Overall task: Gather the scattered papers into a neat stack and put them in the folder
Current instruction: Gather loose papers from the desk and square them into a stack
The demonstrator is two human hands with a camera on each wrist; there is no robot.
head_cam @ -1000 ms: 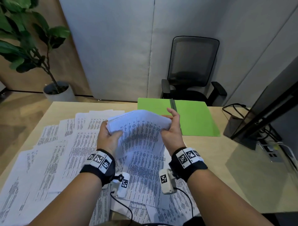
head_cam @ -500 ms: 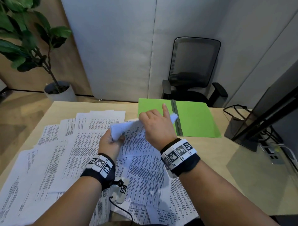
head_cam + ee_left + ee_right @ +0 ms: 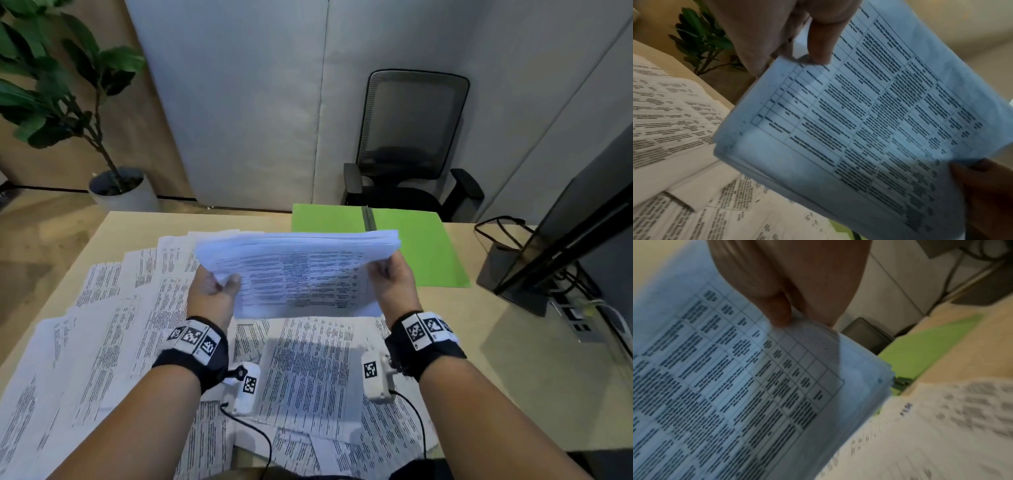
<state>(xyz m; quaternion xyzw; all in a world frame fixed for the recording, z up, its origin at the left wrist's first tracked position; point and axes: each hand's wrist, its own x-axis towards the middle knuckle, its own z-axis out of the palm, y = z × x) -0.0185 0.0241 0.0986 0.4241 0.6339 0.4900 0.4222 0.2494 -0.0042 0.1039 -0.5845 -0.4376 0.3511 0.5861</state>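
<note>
I hold a stack of printed papers [image 3: 301, 270] in the air above the desk, tilted with its printed face toward me. My left hand [image 3: 215, 291] grips its left edge, thumb on the front [image 3: 818, 40]. My right hand [image 3: 390, 277] grips its right edge, thumb pressed on the sheet [image 3: 779, 311]. The same stack [image 3: 859, 121] fills both wrist views [image 3: 735, 386]. Many loose printed sheets [image 3: 113, 329] lie scattered on the desk below and to the left. The open green folder [image 3: 421, 246] lies flat behind the stack, at the desk's far edge.
The light wooden desk [image 3: 534, 377] has bare surface on the right. A dark monitor [image 3: 582, 240] with cables stands at the right edge. A black office chair [image 3: 411, 144] is behind the desk, and a potted plant [image 3: 102, 164] is at the far left.
The right hand has come off the top of the stack and moved to its right edge. The stack now spreads wide between both hands, lifted above the desk.
</note>
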